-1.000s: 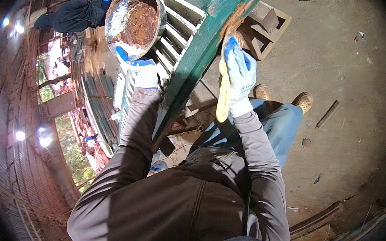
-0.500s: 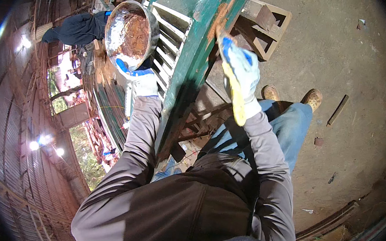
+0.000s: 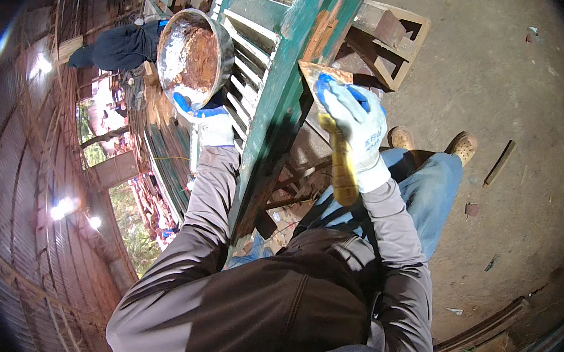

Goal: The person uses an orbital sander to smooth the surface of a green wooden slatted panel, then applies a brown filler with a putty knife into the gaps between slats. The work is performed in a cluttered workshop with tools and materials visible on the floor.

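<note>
My left hand [image 3: 215, 127], in a white glove with blue fingertips, grips the near rim of a round metal bowl [image 3: 226, 52]. Reddish-brown putty [image 3: 200, 56] coats the bowl's inside. Gloved the same way, my right hand [image 3: 362, 119] is closed around a putty knife [image 3: 343, 175] with a yellow handle. Its broad, putty-smeared blade reaches close to the edge of a green wooden louvered shutter [image 3: 299, 38]; I cannot tell whether they touch. A reddish-brown patch [image 3: 320, 34] marks the green frame beyond the blade. White slats [image 3: 247, 59] lie between frame and bowl.
A wooden frame piece [image 3: 400, 49] lies beyond the shutter on the right. On the concrete floor are a wood strip [image 3: 500, 163] and small scraps. Dark cloth [image 3: 122, 45] lies behind the bowl, and stacked boards [image 3: 165, 166] are at the left.
My right hand has drawn the putty knife off the patch on the green frame, back toward me, and its blade now shows flat. My left hand still holds the bowl.
</note>
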{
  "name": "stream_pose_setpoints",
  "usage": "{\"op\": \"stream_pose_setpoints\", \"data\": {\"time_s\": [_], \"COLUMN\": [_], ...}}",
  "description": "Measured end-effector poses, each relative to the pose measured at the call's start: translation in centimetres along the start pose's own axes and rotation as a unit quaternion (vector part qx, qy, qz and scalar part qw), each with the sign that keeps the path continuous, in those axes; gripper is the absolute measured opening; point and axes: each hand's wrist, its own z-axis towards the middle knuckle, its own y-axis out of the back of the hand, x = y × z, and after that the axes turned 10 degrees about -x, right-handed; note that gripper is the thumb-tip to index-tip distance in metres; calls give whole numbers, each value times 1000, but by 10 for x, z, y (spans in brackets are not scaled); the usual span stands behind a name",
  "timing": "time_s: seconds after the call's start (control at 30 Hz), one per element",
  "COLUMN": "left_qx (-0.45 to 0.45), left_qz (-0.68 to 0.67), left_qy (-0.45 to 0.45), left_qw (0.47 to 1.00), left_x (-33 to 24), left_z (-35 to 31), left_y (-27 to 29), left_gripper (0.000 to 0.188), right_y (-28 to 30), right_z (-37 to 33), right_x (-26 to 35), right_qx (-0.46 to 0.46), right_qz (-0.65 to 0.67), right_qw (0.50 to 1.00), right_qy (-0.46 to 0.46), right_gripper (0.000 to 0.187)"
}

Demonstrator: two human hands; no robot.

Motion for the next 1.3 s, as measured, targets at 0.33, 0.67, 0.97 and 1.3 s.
{"op": "stream_pose_setpoints", "data": {"time_s": [0.33, 0.67, 0.97, 1.3], "left_qx": [10, 36, 8, 15], "left_qz": [49, 42, 35, 45], "left_qy": [105, 68, 146, 102], "left_qw": [993, 996, 989, 994], "left_x": [-42, -47, -76, -58], "left_z": [-1, -1, 3, -7], "left_y": [-39, -31, -46, -34], "left_gripper": [67, 87, 78, 66], "right_y": [-6, -10, -13, 11], "right_z": [10, 20, 13, 26], "right_x": [-19, -15, -33, -17], "right_qx": [14, -10, -40, -34], "right_qz": [-66, 3, -6, -14], "right_qw": [995, 999, 999, 999], "right_qy": [73, 52, 28, -11], "right_gripper": [45, 40, 35, 37]}}
